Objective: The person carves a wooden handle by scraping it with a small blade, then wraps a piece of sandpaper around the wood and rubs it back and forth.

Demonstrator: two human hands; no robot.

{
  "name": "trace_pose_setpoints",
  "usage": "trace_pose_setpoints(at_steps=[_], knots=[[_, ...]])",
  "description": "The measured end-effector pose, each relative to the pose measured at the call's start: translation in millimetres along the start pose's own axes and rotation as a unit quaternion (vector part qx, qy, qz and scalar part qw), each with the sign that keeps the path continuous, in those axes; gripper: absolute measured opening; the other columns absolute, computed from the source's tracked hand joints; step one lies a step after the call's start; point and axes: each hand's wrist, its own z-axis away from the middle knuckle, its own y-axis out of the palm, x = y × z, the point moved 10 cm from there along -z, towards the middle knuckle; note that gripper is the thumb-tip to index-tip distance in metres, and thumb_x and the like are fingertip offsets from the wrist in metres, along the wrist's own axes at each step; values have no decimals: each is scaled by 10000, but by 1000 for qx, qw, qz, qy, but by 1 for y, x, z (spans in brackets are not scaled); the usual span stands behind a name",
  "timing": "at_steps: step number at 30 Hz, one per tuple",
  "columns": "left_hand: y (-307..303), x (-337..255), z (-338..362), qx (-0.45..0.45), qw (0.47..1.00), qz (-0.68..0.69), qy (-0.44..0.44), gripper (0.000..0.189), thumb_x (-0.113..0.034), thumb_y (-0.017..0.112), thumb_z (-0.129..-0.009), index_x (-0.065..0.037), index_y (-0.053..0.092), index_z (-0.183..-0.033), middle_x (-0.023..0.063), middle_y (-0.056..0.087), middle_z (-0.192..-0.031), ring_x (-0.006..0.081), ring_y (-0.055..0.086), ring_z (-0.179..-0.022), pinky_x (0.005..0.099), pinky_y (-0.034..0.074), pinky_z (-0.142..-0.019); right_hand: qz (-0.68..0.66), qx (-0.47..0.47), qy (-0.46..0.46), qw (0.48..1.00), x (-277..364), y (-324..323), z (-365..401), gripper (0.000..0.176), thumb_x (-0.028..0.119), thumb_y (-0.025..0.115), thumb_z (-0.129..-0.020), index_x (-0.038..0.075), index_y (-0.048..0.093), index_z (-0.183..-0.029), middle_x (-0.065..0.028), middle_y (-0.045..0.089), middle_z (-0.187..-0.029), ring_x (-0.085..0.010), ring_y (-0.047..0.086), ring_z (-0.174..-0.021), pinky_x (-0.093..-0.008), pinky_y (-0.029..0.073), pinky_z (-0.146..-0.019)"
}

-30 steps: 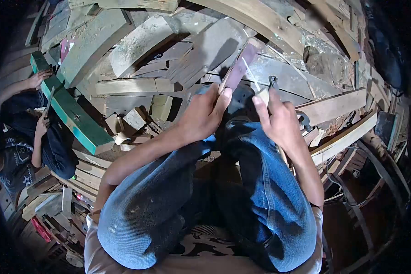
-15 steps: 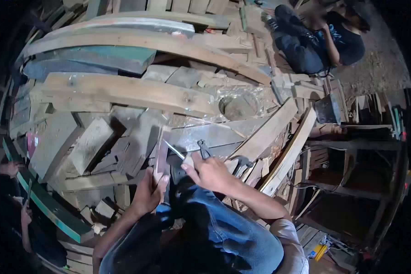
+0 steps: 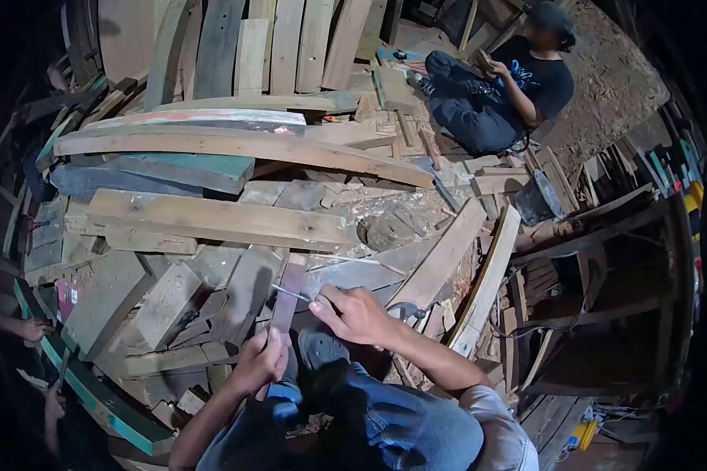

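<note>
My left hand [image 3: 262,361] is closed around the lower end of a narrow wooden strip [image 3: 288,294], which stands tilted in front of my knees with a purplish face showing. In my right hand [image 3: 355,315] is a thin metal-shafted tool [image 3: 289,293]; my fingers hide its handle. Its shaft lies across the strip's face in this view, above my left hand. Below my right hand shows a dark clog [image 3: 322,351] on my foot. A dark hammer head [image 3: 407,311] lies just right of my right wrist.
Curved planks [image 3: 228,149] and wood blocks [image 3: 169,306] are piled ahead and left. A person [image 3: 495,94] sits at upper right with a small object in hand. At left, another person's hands [image 3: 35,330] are near a green-edged plank [image 3: 94,385]. A wooden shelf frame [image 3: 605,314] stands right.
My view has tilted upward, showing more planks. The strip has turned to show its purplish face, and the tool's shaft now points more level across it. The seated person has raised their head.
</note>
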Motion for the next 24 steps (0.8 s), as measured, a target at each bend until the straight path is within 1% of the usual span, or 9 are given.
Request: trace_pose_setpoints(at_steps=[6, 7, 9, 10, 14, 18, 19, 22, 24], knots=[[12, -17, -3, 5, 996, -81, -39, 541, -429, 269, -1072, -67, 486, -733, 23, 446, -482, 107, 421, -388, 266, 336, -406, -46, -29, -28, 998, 14, -12, 7, 186, 219, 500, -995, 36, 530, -1005, -221, 587, -668, -438, 592, -594, -487, 491, -555], [16, -21, -8, 17, 997, -74, -3, 551, -449, 271, -1068, -67, 479, -729, 21, 434, -477, 111, 414, -381, 267, 337, -397, -38, -13, -21, 999, 18, -16, 6, 184, 218, 501, -993, 36, 533, -996, -219, 586, -691, -439, 594, -611, -482, 489, -561], [22, -20, -16, 19, 999, -16, -37, 556, -483, 264, -1061, -72, 455, -740, 16, 426, -485, 115, 403, -366, 271, 336, -375, -18, -22, -14, 999, 17, -25, 2, 176, 219, 513, -987, 48, 547, -963, -206, 594, -723, -430, 599, -623, -476, 489, -561], [25, -25, -22, 49, 998, -29, 26, 559, -491, 263, -1060, -65, 457, -753, 13, 431, -496, 109, 403, -370, 272, 337, -377, -35, -21, -1, 999, 14, -25, 1, 176, 202, 525, -983, 40, 552, -920, -200, 590, -702, -421, 598, -612, -473, 483, -555], [29, -24, -20, 39, 999, 33, -20, 604, -544, 274, -1041, -39, 482, -783, 22, 436, -487, 104, 416, -379, 261, 351, -393, 5, -66, 24, 998, 12, -23, -2, 230, 135, 618, -941, 9, 557, -759, -178, 567, -620, -355, 604, -551, -406, 462, -496], [18, -24, -18, 39, 998, 25, -34, 631, -589, 282, -1025, -46, 512, -802, 9, 404, -463, 118, 416, -375, 254, 351, -386, 18, -59, -68, 996, 23, -5, -2, 230, 93, 638, -920, 10, 549, -725, -160, 566, -610, -311, 582, -487, -391, 434, -441], [14, -16, -18, 11, 995, 55, -80, 635, -562, 249, -1035, -50, 488, -745, -2, 396, -439, 97, 392, -352, 252, 325, -373, 35, -53, -54, 997, 18, -4, -4, 223, 90, 641, -918, 10, 555, -728, -157, 568, -608, -309, 580, -482, -387, 431, -437], [12, -12, -20, 27, 989, 121, -78, 640, -589, 240, -1025, -65, 475, -744, 3, 403, -440, 109, 391, -335, 249, 342, -356, 33, -88, -18, 995, 6, -20, -17, 242, 102, 649, -915, 22, 561, -705, -133, 559, -571, -279, 563, -447, -386, 416, -420], [14, -8, -18, 39, 982, 164, -88, 641, -600, 245, -1021, -68, 471, -745, 4, 403, -440, 112, 388, -332, 251, 341, -352, 39, -50, -54, 997, 11, -12, -13, 234, 116, 661, -910, 30, 576, -710, -120, 560, -571, -275, 561, -442, -385, 422, -416]])
